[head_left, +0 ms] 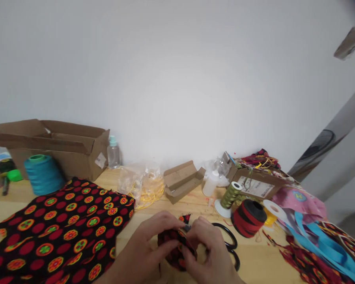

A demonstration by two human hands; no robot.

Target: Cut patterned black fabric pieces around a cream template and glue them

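Between my two hands is a small bunched piece of black and red patterned fabric, low in the middle of the head view. My left hand grips it from the left, thumb on its face. On the other side, my right hand pinches its edge with thumb and fingers. Black-handled scissors lie on the table just right of my right hand, their blades mostly hidden. A small scrap of the same print shows just beyond my fingers. Larger black fabric with red and orange circles spreads out at left.
Along the wall stand a large open cardboard box, a spray bottle and a small open carton. A blue thread cone is at left. Rightward are a red-black spool, a green spool and blue ribbon.
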